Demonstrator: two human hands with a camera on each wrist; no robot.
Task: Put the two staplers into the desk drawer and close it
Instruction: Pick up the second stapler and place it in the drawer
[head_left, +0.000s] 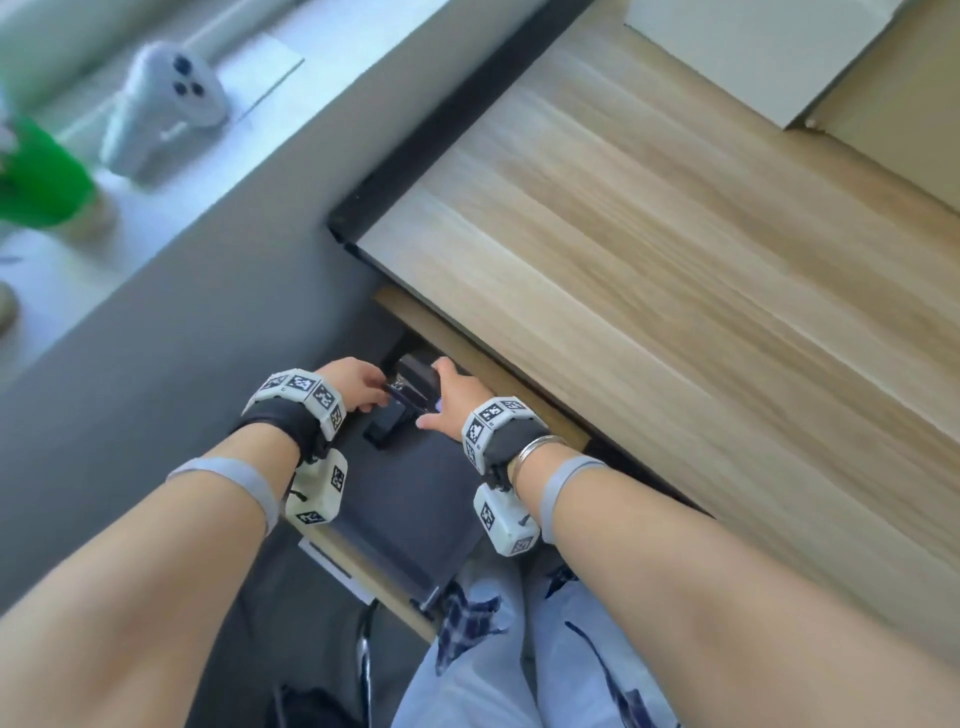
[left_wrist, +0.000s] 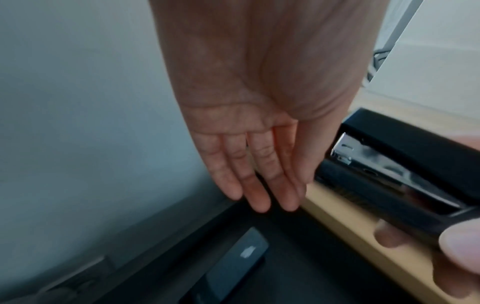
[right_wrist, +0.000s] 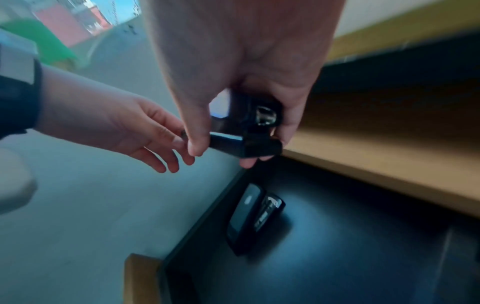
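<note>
The desk drawer (head_left: 410, 499) stands pulled out under the wooden desktop (head_left: 675, 260), its inside dark. One black stapler (head_left: 387, 423) (right_wrist: 249, 218) (left_wrist: 233, 267) lies flat in the drawer near its left wall. My right hand (head_left: 447, 400) (right_wrist: 233, 123) grips a second black stapler (head_left: 413, 379) (left_wrist: 402, 176) (right_wrist: 249, 131) above the drawer's back left corner, thumb and fingers curled round it. My left hand (head_left: 358, 384) (left_wrist: 259, 174) (right_wrist: 145, 139) hovers just left of that stapler's end with straight, relaxed fingers and holds nothing.
A white box (head_left: 753, 47) sits on the desk's far right. On the pale sill at the left stand a white controller (head_left: 161, 98) and a green object (head_left: 36, 176). Grey floor runs left of the drawer. My legs (head_left: 519, 649) are below the drawer's front.
</note>
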